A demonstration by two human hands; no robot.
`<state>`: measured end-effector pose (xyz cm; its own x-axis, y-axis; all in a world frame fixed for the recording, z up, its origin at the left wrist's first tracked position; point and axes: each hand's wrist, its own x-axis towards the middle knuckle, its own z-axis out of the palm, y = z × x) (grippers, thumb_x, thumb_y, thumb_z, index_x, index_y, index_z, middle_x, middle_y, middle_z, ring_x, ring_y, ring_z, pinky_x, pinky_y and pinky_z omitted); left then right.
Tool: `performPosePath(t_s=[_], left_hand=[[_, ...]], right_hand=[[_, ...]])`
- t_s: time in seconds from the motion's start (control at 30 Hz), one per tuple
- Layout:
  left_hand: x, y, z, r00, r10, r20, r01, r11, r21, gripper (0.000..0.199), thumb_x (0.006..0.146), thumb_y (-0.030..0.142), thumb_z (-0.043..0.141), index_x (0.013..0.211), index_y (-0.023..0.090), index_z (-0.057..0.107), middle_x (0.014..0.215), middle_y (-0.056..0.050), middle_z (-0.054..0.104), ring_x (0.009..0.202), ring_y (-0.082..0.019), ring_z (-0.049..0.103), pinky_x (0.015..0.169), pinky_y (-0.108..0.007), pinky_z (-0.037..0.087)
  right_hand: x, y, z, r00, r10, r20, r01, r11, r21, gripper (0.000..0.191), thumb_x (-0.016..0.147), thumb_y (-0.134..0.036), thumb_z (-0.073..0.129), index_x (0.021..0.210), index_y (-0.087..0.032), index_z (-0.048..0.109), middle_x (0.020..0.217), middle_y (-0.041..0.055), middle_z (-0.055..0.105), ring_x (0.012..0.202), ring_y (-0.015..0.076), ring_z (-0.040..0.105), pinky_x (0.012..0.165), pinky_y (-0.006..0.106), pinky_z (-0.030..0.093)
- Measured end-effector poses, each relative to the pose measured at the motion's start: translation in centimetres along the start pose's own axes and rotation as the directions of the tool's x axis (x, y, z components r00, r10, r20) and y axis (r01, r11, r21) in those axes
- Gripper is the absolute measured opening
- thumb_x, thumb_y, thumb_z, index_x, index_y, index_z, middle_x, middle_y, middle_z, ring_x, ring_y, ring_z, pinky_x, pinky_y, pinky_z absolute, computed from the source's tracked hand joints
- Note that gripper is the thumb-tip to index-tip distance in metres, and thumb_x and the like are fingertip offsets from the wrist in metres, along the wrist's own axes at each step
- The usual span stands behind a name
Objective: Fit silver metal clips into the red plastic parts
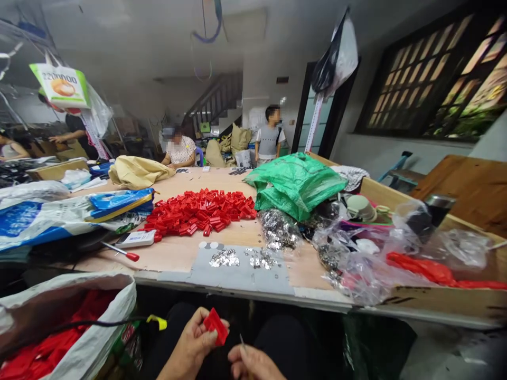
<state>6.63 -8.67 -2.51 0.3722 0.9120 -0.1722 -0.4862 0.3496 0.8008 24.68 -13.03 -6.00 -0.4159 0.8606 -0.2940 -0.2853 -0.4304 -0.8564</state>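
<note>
My left hand (pixel 198 336) pinches a flat red plastic piece (pixel 215 327) between thumb and fingers, above my lap. Just to its right, my right hand (pixel 253 361) is closed round a slim tool whose thin metal tip (pixel 242 340) points up toward the red piece; its handle is mostly hidden in my fingers. Beyond my hands, two small heaps of shiny metal parts (pixel 224 257) lie on a grey mat (pixel 241 277) at the table's near edge. Behind them is a large pile of similar red plastic pieces (pixel 202 211).
An open white sack (pixel 129 301) with red pieces stands at lower left. A red-tipped rod (pixel 132 257) sticks out over the table. A green bag (pixel 297 182) and clear bags of metal parts (pixel 279 229) sit right of the pile. Several people (pixel 180 150) are farther back.
</note>
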Motion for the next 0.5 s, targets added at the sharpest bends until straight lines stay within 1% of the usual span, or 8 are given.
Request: performPosePath(t_s=[0.07,0.13,0.2,0.27,0.33,0.37,0.43,0.5], left_hand=[[-0.3,0.5,0.2,0.998,-0.041,-0.049,0.042,0.999,0.008,0.032,0.068,0.027,0.079,0.083,0.017,0.053,0.094,-0.011,0.072,0.081,-0.02,0.068,0.075,-0.031,0.049],[-0.5,0.9,0.3,0.994,-0.083,-0.073,0.082,0.997,-0.012,0.033,0.071,0.027,0.076,0.094,0.019,0.054,0.097,-0.01,0.071,0.082,-0.02,0.068,0.075,-0.033,0.05],[-0.5,1.0,0.3,0.99,-0.111,-0.087,0.108,0.993,-0.046,0.044,0.073,0.027,0.074,0.111,0.022,0.052,0.098,-0.009,0.07,0.083,-0.02,0.067,0.074,-0.034,0.051],[-0.2,0.9,0.1,0.986,-0.131,-0.099,0.124,0.99,-0.074,0.056,0.074,0.028,0.074,0.124,0.024,0.047,0.101,-0.01,0.069,0.085,-0.021,0.067,0.074,-0.034,0.051],[0.1,0.9,-0.1,0.984,-0.147,-0.105,0.138,0.986,-0.09,0.061,0.074,0.028,0.074,0.129,0.024,0.046,0.103,-0.011,0.068,0.086,-0.023,0.068,0.075,-0.035,0.05],[0.3,0.9,-0.2,0.983,-0.154,-0.104,0.144,0.985,-0.096,0.061,0.074,0.029,0.074,0.129,0.024,0.047,0.104,-0.011,0.067,0.087,-0.023,0.068,0.076,-0.036,0.05],[0.5,1.3,-0.2,0.982,-0.163,-0.098,0.152,0.983,-0.107,0.058,0.074,0.029,0.073,0.127,0.024,0.05,0.105,-0.01,0.067,0.087,-0.023,0.068,0.079,-0.036,0.05],[0.7,1.8,-0.2,0.983,-0.16,-0.09,0.149,0.982,-0.119,0.053,0.075,0.027,0.073,0.124,0.023,0.053,0.103,-0.009,0.068,0.088,-0.022,0.068,0.081,-0.035,0.05]], right_hand=[[-0.5,-0.6,-0.8,0.993,0.0,-0.114,-0.002,1.0,-0.021,0.05,0.072,-0.063,0.065,0.091,-0.017,0.063,0.072,-0.0022,0.055,0.041,0.001,0.034,0.038,0.016,0.021],[-1.1,-2.2,-1.8,0.979,-0.031,-0.203,0.013,0.996,-0.093,0.049,0.071,-0.061,0.066,0.091,-0.017,0.061,0.071,-0.0037,0.052,0.043,0.0013,0.031,0.039,0.016,0.018],[-1.4,-4.4,-3.0,0.961,-0.102,-0.256,0.046,0.975,-0.217,0.046,0.074,-0.06,0.063,0.093,-0.018,0.06,0.071,-0.0039,0.051,0.044,0.0023,0.031,0.04,0.018,0.019],[-1.2,-6.9,-4.3,0.933,-0.221,-0.284,0.091,0.908,-0.409,0.039,0.08,-0.056,0.058,0.091,-0.018,0.061,0.071,-0.0024,0.053,0.047,0.0056,0.038,0.043,0.02,0.028],[-0.4,-9.4,-5.2,0.866,-0.399,-0.301,0.124,0.755,-0.643,0.028,0.084,-0.047,0.055,0.086,-0.019,0.062,0.077,0.0011,0.06,0.064,0.0133,0.054,0.059,0.024,0.041],[0.2,-10.4,-5.5,0.828,-0.47,-0.305,0.101,0.661,-0.744,0.024,0.085,-0.042,0.054,0.085,-0.02,0.062,0.082,0.0028,0.063,0.074,0.017,0.058,0.067,0.027,0.044],[1.8,-12.1,-6.0,0.77,-0.569,-0.287,0.013,0.465,-0.885,0.017,0.086,-0.033,0.051,0.089,-0.022,0.063,0.093,0.0052,0.066,0.086,0.021,0.061,0.077,0.031,0.045],[3.5,-12.9,-6.2,0.749,-0.613,-0.252,-0.073,0.302,-0.95,0.018,0.086,-0.025,0.048,0.096,-0.023,0.062,0.102,0.0059,0.066,0.091,0.0216,0.061,0.08,0.031,0.045]])
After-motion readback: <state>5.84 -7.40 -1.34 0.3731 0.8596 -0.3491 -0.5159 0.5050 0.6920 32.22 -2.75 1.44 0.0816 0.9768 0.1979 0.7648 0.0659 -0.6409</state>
